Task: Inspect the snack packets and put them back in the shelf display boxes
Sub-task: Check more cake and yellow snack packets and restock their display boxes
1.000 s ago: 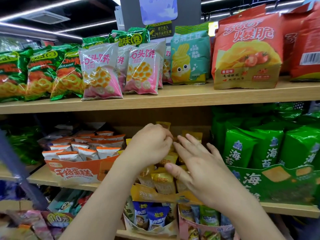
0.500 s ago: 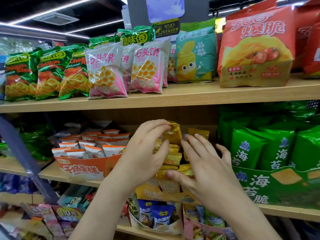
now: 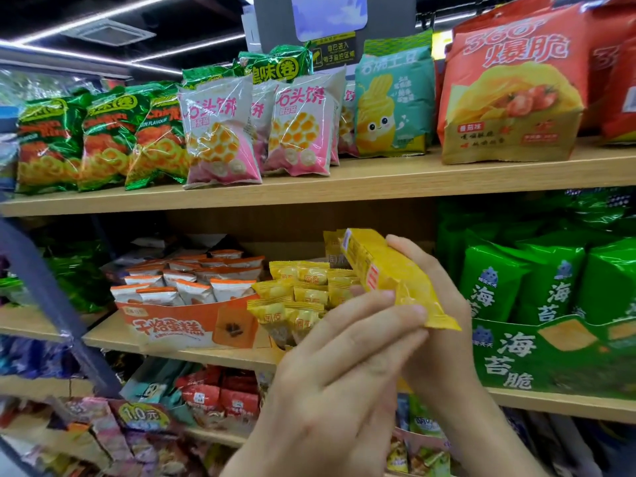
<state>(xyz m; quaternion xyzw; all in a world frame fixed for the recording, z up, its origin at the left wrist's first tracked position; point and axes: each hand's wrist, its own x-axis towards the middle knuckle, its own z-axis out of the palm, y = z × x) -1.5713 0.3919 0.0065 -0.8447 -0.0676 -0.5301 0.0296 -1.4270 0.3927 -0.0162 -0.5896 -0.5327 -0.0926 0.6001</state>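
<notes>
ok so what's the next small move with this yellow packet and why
Probably turn the yellow foil snack packet over to check its other face: the right hand grips it tilted, the left hand touches its lower end, clear of the matching yellow packets.

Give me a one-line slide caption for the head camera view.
Right hand grips a yellow snack packet in front of the matching packets, left hand touching its lower end.
</notes>
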